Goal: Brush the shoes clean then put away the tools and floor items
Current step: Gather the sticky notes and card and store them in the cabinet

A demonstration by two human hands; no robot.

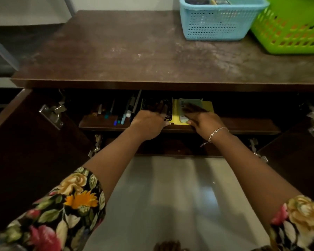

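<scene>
Straight ahead at 12 o'clock, both arms reach into the open cupboard's shelf (243, 125) beneath the table (134, 51). The left grip (150, 120) lies spread, its fingers flat on a slim black packet (168, 109). At its 3 o'clock the right grip (204, 121) covers a pale green packet (187, 105) lying on a yellow sheet (175, 113). Blur hides whether it pinches the packet or only presses on it. Both packets look light, flat and fairly stiff, and likely to slide on the paper. I would take each by its near short edge, thumb beneath. Pens (123, 115) lie at 9 o'clock. No brush or shoes are in sight.
</scene>
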